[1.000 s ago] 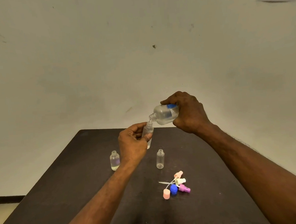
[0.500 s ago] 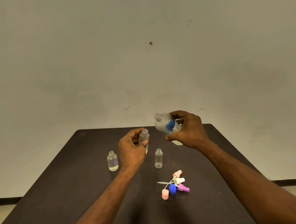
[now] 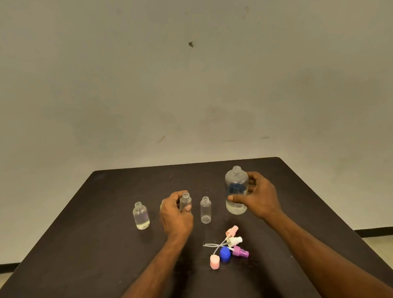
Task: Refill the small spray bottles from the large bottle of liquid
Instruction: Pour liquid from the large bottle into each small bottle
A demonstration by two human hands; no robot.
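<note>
Clear uncapped large plastic bottle (image 3: pixel 237 190), gripped by right hand (image 3: pixel 259 196); left hand (image 3: pixel 175 212) pinches small clear bottle (image 3: pixel 185 201); a careless knock toward nine o'clock could spill it.

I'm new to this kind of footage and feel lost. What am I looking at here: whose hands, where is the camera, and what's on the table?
No machine here: a person wears a camera on the head, looking down at their own hands. The left hand grips a small bottle; the right hand holds the large bottle, upright and open. On the dark table stand two more uncapped small bottles, with loose spray caps nearer the person.
</note>
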